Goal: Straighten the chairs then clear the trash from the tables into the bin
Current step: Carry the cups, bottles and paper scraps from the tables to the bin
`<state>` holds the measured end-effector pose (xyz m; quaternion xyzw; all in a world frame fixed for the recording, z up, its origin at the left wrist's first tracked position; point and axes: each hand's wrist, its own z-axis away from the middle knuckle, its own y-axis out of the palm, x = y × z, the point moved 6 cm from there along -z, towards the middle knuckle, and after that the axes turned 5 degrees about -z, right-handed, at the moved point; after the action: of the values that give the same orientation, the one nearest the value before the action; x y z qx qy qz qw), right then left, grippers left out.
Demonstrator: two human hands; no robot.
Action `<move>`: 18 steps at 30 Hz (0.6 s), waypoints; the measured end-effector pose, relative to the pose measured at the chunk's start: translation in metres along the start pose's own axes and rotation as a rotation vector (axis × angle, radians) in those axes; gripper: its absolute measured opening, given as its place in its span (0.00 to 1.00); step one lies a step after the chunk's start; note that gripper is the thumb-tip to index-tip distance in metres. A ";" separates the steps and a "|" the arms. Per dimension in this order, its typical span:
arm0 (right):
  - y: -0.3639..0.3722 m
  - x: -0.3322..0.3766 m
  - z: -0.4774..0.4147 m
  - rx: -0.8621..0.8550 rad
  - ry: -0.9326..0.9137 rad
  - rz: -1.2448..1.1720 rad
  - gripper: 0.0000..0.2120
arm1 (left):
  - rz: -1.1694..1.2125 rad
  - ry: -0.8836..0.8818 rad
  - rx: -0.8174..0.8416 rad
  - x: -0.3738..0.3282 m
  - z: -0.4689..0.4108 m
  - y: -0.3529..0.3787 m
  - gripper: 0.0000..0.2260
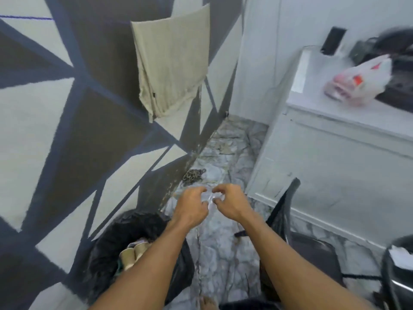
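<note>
Looks like the trash-clearing part: left hand (pixel 192 208) and right hand (pixel 232 205) meet mid-frame, fingers (pixel 197 190) curled round a scrap of clear plastic (pixel 211 198), just up and right of the bin (pixel 138 222) at lower left, which has cups (pixel 134 253) in it. Next move, I'd guess, is to swing it left and down over the bin and let go. The black chair (pixel 283 209) crowds the lower right, and a bag (pixel 357 83) sits on the surface (pixel 335 117) at upper right.

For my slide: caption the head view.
Left hand and right hand hold crumpled clear plastic near the black-lined bin.
</note>
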<state>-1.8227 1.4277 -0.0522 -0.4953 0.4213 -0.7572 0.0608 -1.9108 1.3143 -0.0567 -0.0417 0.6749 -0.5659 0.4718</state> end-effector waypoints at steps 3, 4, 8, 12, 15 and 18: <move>-0.062 -0.025 0.055 -0.186 0.041 -0.082 0.13 | 0.026 0.244 0.053 -0.082 0.017 0.028 0.19; -0.084 -0.037 0.076 -0.256 0.071 -0.112 0.12 | 0.035 0.299 0.074 -0.106 0.025 0.038 0.18; -0.155 -0.102 0.164 -0.453 0.243 -0.133 0.12 | 0.015 0.464 0.198 -0.203 0.062 0.085 0.12; -0.200 -0.182 0.266 -0.597 0.412 -0.148 0.13 | -0.050 0.625 0.309 -0.290 0.111 0.149 0.17; -0.223 -0.239 0.347 -0.692 0.478 -0.186 0.12 | -0.089 0.730 0.419 -0.352 0.159 0.205 0.20; -0.249 -0.286 0.420 -0.752 0.551 -0.173 0.13 | -0.072 0.819 0.467 -0.412 0.212 0.252 0.20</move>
<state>-1.2618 1.4895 -0.0129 -0.2971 0.6239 -0.6575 -0.3002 -1.4185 1.4939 0.0020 0.2688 0.6584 -0.6883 0.1434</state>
